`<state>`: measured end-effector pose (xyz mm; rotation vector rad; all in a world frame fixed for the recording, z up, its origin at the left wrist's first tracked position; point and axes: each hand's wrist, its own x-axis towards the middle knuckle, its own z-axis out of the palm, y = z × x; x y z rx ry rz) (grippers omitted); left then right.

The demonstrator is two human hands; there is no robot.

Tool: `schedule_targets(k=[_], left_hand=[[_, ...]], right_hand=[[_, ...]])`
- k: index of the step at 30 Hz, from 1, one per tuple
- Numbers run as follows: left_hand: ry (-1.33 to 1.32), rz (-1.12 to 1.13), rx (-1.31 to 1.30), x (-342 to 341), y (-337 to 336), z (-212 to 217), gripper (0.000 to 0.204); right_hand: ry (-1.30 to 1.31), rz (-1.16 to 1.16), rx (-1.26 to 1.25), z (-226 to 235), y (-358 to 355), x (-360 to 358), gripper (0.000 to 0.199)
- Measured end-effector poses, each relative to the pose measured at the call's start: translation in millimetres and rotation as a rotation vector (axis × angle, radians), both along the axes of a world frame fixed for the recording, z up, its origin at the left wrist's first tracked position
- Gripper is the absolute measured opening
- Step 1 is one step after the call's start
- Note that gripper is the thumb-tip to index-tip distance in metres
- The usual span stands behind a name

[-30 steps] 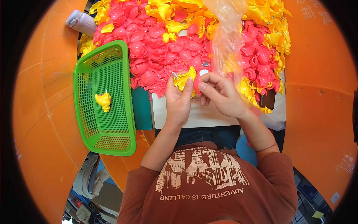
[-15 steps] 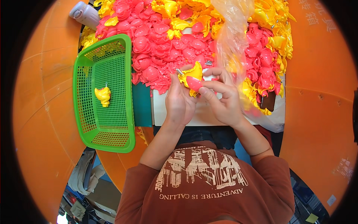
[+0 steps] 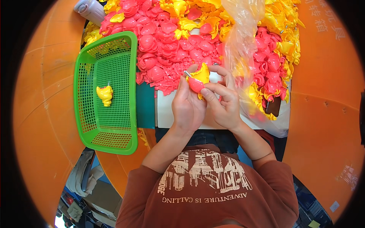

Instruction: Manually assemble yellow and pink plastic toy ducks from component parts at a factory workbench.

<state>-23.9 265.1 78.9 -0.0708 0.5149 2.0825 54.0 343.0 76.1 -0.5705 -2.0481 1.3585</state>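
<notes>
My left hand point(image 3: 189, 110) is closed on a yellow plastic shell piece point(image 3: 204, 73), with a small metal pin point(image 3: 186, 73) sticking out at the shell's left edge. A smooth pink plastic piece point(image 3: 195, 85) is pinched by my right hand point(image 3: 225, 103) and lies against the lower left of the shell. Whether the two pieces are joined or only touching, I cannot tell. Beyond my hands spreads a heap of pink plastic pieces point(image 3: 163, 49). To my left, a green mesh basket point(image 3: 133, 114) holds one yellow figure point(image 3: 105, 95) with a pink patch.
A clear plastic bag point(image 3: 243, 41) lies across the heap, with yellow pieces point(image 3: 279, 19) at the far right. A dark phone-like object point(image 3: 273, 106) sits by the right edge of the white work surface point(image 3: 167, 114). A pale bottle point(image 3: 90, 10) stands at the far left. Orange panels point(image 3: 327, 114) flank me.
The pink piece has shifted left across the yellow shell toward the metal pin. Both hands keep hold, and the view has shifted slightly.
</notes>
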Motion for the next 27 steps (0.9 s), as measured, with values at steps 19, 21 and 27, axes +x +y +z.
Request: schedule_targets(k=[19, 21, 27], left_hand=[[-0.154, -0.073, 0.111, 1, -8, -3, 0.044], [-0.148, -0.057, 0.043, 4, -6, -1, 0.044], [0.1, 0.012, -0.11, 1, -13, -19, 0.045]], right_hand=[[-0.045, 0.091, 0.511, 18, 8, 6, 0.015], [-0.065, 0.063, 0.505, 18, 4, 5, 0.015], [-0.051, -0.007, 0.401, 8, 16, 0, 0.015]])
